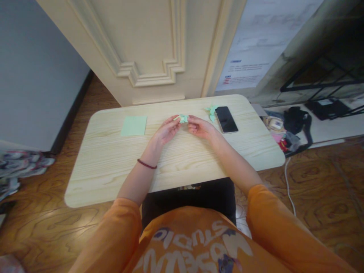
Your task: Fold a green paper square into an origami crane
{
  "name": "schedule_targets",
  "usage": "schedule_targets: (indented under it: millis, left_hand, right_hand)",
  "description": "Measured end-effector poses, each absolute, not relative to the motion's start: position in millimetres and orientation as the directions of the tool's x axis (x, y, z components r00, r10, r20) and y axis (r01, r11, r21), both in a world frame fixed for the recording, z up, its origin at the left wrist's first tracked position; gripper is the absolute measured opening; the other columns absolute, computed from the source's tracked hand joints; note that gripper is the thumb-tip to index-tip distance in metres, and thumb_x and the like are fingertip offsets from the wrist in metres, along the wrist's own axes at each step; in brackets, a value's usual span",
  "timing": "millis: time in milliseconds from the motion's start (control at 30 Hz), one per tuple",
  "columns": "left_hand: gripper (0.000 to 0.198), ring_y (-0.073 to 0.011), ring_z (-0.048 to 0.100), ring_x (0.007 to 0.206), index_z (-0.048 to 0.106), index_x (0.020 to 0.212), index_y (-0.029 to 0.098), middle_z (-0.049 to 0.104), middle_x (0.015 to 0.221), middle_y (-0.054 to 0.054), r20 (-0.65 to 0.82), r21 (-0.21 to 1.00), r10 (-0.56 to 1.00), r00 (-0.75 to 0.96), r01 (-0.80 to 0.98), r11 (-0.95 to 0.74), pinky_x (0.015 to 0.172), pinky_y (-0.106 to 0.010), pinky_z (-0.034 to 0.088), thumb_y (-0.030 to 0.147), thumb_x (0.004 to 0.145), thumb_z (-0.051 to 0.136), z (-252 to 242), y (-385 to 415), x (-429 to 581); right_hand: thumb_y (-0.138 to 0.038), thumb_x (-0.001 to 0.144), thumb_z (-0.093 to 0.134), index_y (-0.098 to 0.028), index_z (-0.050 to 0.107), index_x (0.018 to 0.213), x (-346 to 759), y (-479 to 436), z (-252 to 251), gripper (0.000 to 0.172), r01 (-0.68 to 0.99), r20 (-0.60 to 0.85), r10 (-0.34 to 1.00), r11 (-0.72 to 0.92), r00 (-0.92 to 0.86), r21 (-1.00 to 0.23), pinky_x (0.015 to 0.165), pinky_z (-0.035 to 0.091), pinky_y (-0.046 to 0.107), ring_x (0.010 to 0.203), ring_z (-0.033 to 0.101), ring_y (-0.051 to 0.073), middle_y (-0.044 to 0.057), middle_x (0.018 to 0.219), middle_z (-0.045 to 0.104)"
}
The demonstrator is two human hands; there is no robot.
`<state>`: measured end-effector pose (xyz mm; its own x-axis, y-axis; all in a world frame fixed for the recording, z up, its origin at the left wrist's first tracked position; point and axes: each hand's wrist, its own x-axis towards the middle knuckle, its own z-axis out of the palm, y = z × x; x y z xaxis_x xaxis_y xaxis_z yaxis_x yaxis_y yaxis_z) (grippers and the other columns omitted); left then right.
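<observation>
A small folded piece of light green paper [183, 119] is held between my two hands, above the far middle of the table. The fingertips of my left hand [170, 129] pinch its left end. At its right end, my right hand [200, 127] grips it between thumb and fingers. The exact shape of the folded paper is too small to make out. To the right lies another folded green paper piece [212, 112], with pointed parts, touching or close beside a dark phone [226, 120]. A flat stack or sheet of square green paper [134, 126] lies to the left.
The pale wood-grain table [113, 167] has rounded corners and stands against a cream panelled surface [153, 45]. Beyond its right edge, a low shelf holds a tray of assorted items [284, 129]. A white cable [289, 189] runs down to the wooden floor.
</observation>
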<state>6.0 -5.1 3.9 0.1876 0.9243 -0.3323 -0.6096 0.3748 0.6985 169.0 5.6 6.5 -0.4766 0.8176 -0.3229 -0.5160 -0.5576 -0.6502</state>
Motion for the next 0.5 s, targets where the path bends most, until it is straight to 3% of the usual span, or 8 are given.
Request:
schedule_targets:
  millis: [200,500]
  left_hand:
    - [0.021,-0.0029,0.063,0.057,0.065,0.084,0.014,0.067,0.069,0.003,-0.398,0.612,0.890,0.222,-0.659,0.438,0.060,-0.009,0.050,0.000,0.090,0.050,3.9,-3.5,4.9]
    - [0.013,-0.0017,0.059,0.051,0.068,0.099,0.015,0.066,0.068,0.004,-0.475,0.533,0.859,0.190,-0.715,0.453,0.057,-0.008,0.051,0.013,0.092,0.057,10.4,-6.1,7.2]
  right_hand:
    - [-0.002,0.079,0.064,-0.017,0.049,0.071,169.4,4.9,8.6,0.023,-0.540,-0.345,0.802,-0.587,-0.487,-0.603,0.038,0.021,0.015,0.041,0.027,0.001,-0.010,0.052,0.034]
    - [-0.004,0.079,0.066,-0.017,0.049,0.067,168.2,2.0,12.7,0.024,-0.584,-0.345,0.808,-0.585,-0.477,-0.563,0.037,0.022,0.013,0.041,0.029,0.001,-0.010,0.050,0.035]
